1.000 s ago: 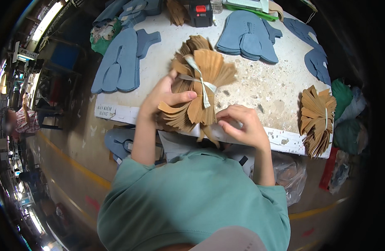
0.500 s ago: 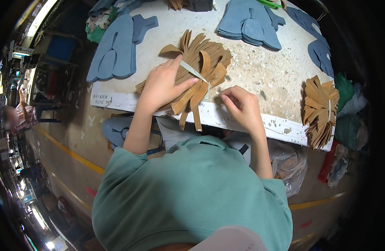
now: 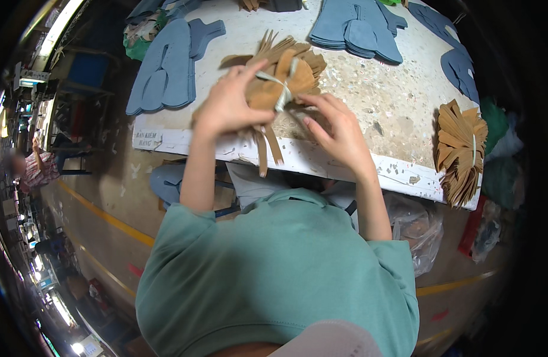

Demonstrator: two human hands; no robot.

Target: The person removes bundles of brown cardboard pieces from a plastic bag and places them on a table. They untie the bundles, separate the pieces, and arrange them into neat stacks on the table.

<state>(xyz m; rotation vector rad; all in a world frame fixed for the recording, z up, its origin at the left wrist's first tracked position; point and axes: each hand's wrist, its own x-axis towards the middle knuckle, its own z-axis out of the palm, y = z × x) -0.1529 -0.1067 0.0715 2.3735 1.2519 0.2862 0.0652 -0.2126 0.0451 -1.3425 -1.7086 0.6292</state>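
Observation:
A bundle of brown leather-like strips [image 3: 268,94], tied round the middle with a pale band [image 3: 284,95], lies near the table's front edge. It fans out at the far end, and two strips hang over the edge. My left hand [image 3: 229,107] grips its left side, fingers over the top and thumb across the near part. At the bundle's right side is my right hand [image 3: 338,126], its thumb and fingers apart and bent. Its fingertips reach the strips by the band; whether they press on them is hard to see. Both hands and the bundle are slightly blurred.
On the white, speckled table [image 3: 369,101] lie blue-grey cut pieces [image 3: 161,74] at left and a similar stack [image 3: 357,30] at the back. A second tied brown bundle [image 3: 461,152] sits at the right edge. A clear plastic bag [image 3: 413,229] hangs below the table.
The bundle has turned and shifted a little away from me, its band now showing differently. My right hand has moved up and left to the bundle, its fingers opening out.

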